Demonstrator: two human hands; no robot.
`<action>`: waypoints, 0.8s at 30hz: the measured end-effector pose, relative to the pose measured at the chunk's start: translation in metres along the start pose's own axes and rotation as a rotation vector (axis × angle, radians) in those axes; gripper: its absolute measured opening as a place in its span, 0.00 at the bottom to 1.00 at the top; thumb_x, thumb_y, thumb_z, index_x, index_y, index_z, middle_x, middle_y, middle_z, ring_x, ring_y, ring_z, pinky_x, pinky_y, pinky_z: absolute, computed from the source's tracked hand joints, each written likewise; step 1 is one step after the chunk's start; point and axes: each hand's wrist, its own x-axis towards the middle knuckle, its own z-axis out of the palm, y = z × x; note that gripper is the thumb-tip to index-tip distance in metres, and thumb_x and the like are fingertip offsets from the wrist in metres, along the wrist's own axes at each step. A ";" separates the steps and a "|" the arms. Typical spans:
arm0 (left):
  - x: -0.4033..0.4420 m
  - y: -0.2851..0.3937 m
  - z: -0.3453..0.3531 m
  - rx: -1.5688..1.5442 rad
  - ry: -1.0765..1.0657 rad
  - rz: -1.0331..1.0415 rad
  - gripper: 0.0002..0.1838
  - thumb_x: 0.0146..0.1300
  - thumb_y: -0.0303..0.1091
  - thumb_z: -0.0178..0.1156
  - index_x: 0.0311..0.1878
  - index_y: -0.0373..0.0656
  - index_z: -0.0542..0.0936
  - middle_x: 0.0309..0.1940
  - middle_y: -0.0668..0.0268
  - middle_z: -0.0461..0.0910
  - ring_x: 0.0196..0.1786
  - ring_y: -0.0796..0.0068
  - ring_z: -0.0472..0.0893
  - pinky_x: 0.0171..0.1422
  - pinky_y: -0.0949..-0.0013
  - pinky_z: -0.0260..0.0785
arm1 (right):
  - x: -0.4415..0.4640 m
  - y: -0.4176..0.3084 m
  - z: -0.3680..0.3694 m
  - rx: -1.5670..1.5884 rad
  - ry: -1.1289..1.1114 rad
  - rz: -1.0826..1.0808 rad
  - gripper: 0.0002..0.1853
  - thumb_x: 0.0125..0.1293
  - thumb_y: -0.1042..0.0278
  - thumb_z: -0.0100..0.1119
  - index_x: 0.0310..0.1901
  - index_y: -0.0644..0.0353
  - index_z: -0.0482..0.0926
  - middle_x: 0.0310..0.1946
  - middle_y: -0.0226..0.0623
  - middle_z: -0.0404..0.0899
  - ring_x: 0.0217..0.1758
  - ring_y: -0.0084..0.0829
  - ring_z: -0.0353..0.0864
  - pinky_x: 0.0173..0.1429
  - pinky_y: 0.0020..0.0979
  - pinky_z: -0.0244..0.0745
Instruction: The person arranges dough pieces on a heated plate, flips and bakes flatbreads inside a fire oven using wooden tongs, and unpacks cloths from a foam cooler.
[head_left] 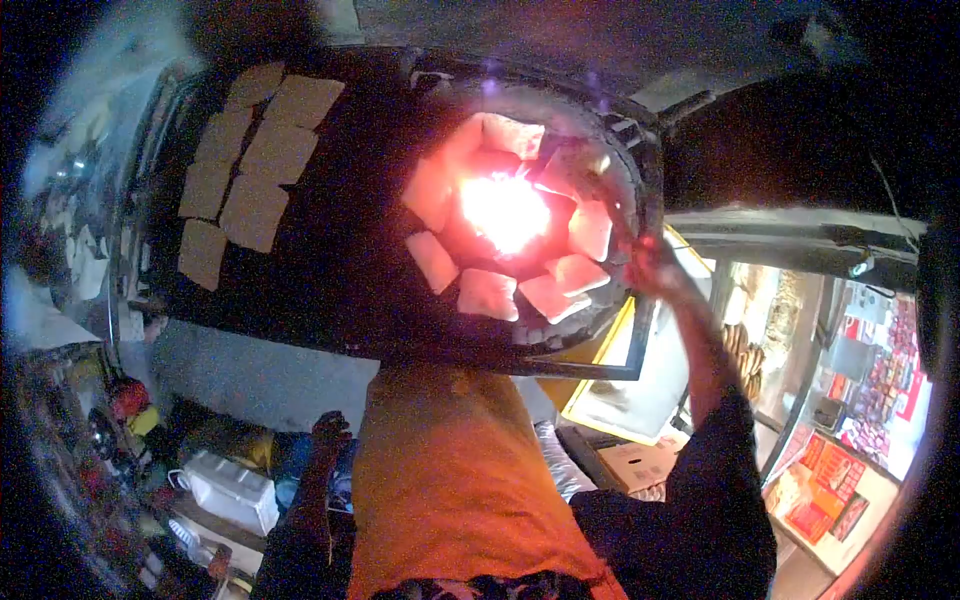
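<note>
The right hand [650, 262] is up at the right edge of the dark table [340, 270], just beside the ring of bread [487, 294]. It glows red and blurry, so I can't tell if the fingers are closed on something. The left hand [332, 430] hangs low, below the front edge of the table and beside the orange apron [450, 480]. Its fingers look a bit bent, but I can't tell if they hold a thing. The two hands are well apart.

The bread sits around a very bright fire [505, 212] in the round pit [590, 325]. Some bits come near the pit's rim, and some touch each other. A wide dark strip of table runs between the ring and the flat pieces [253, 212] on the left, which lie close together in two crooked rows, well back from the front edge.

By the table's front right corner, a yellow frame [612, 338] pokes out, close under the right arm. Lower down are a cardboard box [640, 462] on the right and a white tub [230, 490] on the left, near the left arm
</note>
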 end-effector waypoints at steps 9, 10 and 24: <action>0.004 0.099 0.047 0.048 -0.024 -0.255 0.18 0.66 0.38 0.56 0.57 0.44 0.74 0.40 0.64 0.81 0.36 0.71 0.83 0.31 0.73 0.71 | 0.031 -0.036 0.105 0.594 -0.534 -0.162 0.17 0.72 0.53 0.47 0.53 0.55 0.73 0.43 0.38 0.80 0.43 0.39 0.81 0.48 0.42 0.80; 0.004 0.097 0.044 0.015 -0.042 -0.216 0.18 0.67 0.39 0.55 0.57 0.44 0.74 0.40 0.64 0.82 0.36 0.71 0.83 0.30 0.74 0.69 | 0.046 -0.037 0.080 0.576 -0.138 -0.146 0.16 0.72 0.53 0.47 0.52 0.54 0.74 0.43 0.38 0.80 0.43 0.38 0.81 0.47 0.41 0.80; -0.014 0.031 0.010 -0.319 -0.008 -0.217 0.19 0.64 0.37 0.60 0.55 0.41 0.75 0.39 0.58 0.82 0.36 0.62 0.83 0.38 0.60 0.80 | -0.006 -0.079 0.008 -1.620 0.722 0.006 0.34 0.55 0.29 0.57 0.52 0.51 0.79 0.42 0.46 0.83 0.46 0.49 0.83 0.47 0.46 0.77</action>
